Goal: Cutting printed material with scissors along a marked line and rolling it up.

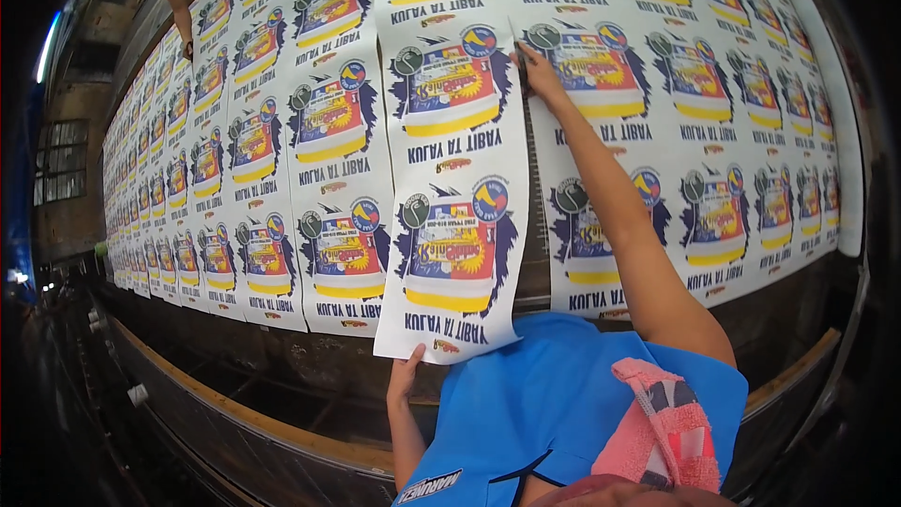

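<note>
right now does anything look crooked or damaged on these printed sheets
One printed strip looks askew: its lower end, at the left hand, juts below the neighbouring strips, and a dark gap shows along its right side. No damage stands out.

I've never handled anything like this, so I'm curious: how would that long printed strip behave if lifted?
Probably floppy: the printed strip curves at its lower end beside the blue top. It looks light for its size, seeming sheet-thin, with the left hand at its bottom edge. Being so long and thin, it might crease if lifted carelessly.
</note>
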`<state>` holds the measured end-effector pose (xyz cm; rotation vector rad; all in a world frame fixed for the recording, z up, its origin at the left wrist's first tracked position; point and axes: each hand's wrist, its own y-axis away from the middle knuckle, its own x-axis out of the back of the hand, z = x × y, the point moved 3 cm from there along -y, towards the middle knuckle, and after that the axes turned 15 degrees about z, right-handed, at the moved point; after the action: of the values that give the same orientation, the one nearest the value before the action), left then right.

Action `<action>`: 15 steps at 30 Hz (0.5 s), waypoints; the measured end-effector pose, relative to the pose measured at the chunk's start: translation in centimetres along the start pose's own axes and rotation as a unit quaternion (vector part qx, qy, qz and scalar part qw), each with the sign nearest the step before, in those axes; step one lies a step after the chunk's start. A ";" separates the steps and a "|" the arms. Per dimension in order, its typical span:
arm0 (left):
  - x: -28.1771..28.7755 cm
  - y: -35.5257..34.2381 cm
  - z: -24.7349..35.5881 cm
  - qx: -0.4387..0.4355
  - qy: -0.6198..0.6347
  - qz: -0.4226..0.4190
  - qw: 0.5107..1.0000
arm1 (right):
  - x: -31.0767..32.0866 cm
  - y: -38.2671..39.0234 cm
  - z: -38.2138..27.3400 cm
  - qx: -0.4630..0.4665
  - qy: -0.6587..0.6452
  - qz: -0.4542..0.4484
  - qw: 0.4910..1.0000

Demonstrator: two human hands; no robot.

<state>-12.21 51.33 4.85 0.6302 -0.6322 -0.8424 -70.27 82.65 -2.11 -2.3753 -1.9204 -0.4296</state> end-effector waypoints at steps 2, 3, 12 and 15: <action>0.0 0.3 -0.2 0.013 0.020 0.026 0.999 | -1.8 -4.6 0.8 -0.076 -0.057 -0.030 0.995; -0.3 0.4 0.0 0.016 0.024 0.029 0.999 | -2.3 -8.0 1.5 -0.059 -0.038 -0.030 0.997; -1.4 1.4 -0.4 0.074 0.041 0.067 0.994 | -5.8 -25.4 -1.3 0.133 0.057 0.047 0.988; -1.3 2.2 -1.3 0.041 0.042 0.129 0.990 | -6.8 -23.0 -1.8 0.063 -0.029 0.008 0.998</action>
<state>-10.89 53.89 5.26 0.6398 -0.6576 -0.5485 -94.10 80.93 -5.08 -2.3462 -1.8900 -0.2333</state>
